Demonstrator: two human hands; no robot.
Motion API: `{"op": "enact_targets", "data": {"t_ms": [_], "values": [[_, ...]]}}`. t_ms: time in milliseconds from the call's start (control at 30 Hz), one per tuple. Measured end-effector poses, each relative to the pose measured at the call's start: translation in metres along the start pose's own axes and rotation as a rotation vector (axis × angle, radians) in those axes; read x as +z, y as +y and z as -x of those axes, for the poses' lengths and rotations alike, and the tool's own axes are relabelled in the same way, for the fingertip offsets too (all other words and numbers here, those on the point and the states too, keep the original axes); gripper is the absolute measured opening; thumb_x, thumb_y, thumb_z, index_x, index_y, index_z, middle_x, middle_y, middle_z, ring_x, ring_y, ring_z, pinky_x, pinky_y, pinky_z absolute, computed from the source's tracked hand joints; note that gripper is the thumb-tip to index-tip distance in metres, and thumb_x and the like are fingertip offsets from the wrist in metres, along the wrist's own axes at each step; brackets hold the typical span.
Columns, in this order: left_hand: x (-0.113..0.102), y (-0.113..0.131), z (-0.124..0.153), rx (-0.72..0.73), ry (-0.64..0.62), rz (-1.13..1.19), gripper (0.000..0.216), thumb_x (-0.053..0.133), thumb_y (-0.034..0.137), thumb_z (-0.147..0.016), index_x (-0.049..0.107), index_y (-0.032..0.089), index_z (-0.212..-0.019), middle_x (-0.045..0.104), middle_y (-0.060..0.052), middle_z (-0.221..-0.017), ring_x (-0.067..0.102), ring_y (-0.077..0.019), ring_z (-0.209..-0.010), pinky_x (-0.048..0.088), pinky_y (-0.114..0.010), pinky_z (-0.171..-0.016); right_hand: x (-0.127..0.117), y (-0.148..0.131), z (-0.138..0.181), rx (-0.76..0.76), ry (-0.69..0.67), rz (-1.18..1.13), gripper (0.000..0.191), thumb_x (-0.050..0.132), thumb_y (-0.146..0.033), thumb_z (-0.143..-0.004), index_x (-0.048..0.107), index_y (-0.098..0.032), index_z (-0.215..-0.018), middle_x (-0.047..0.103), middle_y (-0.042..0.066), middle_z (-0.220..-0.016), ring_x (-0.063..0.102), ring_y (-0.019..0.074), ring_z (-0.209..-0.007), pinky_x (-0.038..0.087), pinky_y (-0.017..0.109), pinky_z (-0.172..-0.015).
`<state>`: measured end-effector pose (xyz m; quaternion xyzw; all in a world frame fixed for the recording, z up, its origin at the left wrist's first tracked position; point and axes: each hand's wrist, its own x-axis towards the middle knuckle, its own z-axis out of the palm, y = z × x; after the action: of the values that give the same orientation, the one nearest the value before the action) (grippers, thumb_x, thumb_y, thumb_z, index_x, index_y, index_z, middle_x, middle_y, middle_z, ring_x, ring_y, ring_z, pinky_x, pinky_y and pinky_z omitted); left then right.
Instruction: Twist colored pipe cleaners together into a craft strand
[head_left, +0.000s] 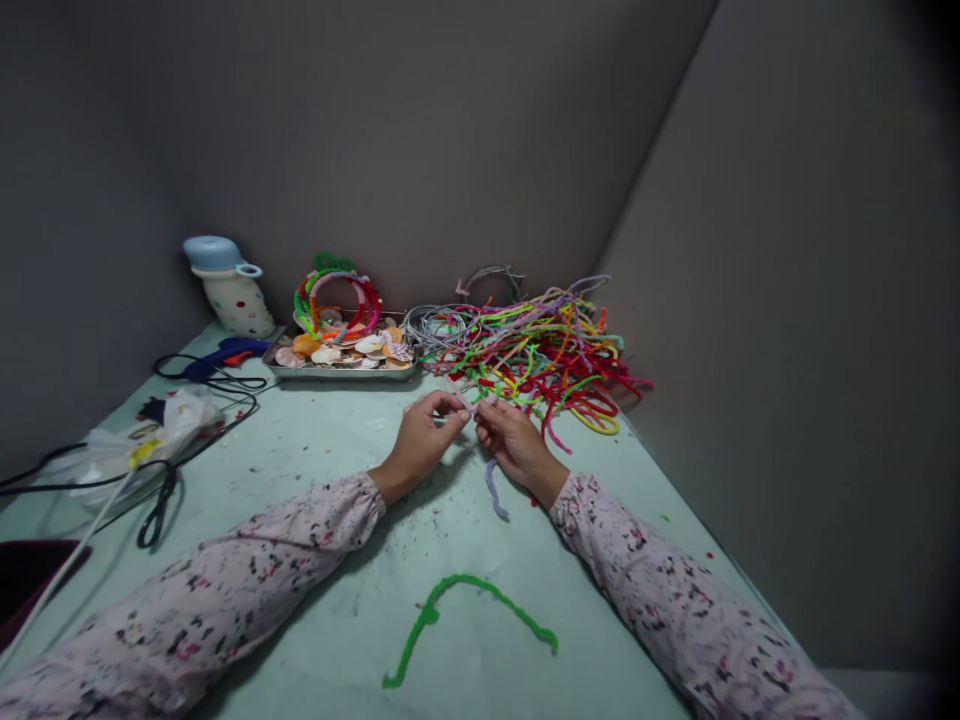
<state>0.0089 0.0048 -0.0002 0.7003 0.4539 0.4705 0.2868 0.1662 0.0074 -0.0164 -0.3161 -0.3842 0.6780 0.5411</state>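
Note:
My left hand (430, 432) and my right hand (516, 445) meet near the middle of the table, fingertips pinched close together. Between them is a pale pinkish-lavender pipe cleaner (471, 407), mostly covered by the fingers. A lavender pipe cleaner end (495, 492) shows below my right hand; whether it belongs to the same piece I cannot tell. Nearer to me lies a bent green pipe cleaner (480, 580) on the table. Just beyond my hands spreads a tangled heap of colourful pipe cleaners (547, 345).
A metal tray (345, 374) holds shells (326, 354) and wrapped colourful hoops (364, 300). Coiled grey wire (435, 325) lies beside it. At left are a bottle (236, 295), a blue glue gun (225, 358), black cables (161, 500), a plastic bag (180, 425) and a dark bin (30, 580). Grey walls enclose the table.

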Motion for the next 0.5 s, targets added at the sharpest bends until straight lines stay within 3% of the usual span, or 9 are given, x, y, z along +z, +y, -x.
{"op": "enact_targets", "data": {"t_ms": [233,500], "values": [[-0.0005,0.0065,0.0034,0.200,0.112,-0.239,0.009,0.063,0.029,-0.080,0.062,0.020,-0.082,0.067,-0.001,-0.085,0.060,-0.0171,-0.086,0.038,-0.035,-0.089,0.0025,-0.0021,0.0005,0.004,-0.010,-0.001,0.023,0.074,-0.035,-0.073,0.062,-0.017,-0.081,0.055,-0.004,-0.069,0.048,0.0037,-0.053,0.038,0.014,-0.046],[-0.0004,0.0052,0.0040,0.233,0.115,-0.237,0.005,0.062,0.026,-0.082,0.065,0.022,-0.086,0.069,0.000,-0.088,0.061,-0.0169,-0.088,0.037,-0.035,-0.090,-0.0025,0.0014,-0.0025,-0.016,-0.023,-0.073,0.018,0.068,-0.035,-0.078,0.063,-0.017,-0.079,0.059,-0.002,-0.068,0.051,0.0057,-0.053,0.040,0.016,-0.047]]}}
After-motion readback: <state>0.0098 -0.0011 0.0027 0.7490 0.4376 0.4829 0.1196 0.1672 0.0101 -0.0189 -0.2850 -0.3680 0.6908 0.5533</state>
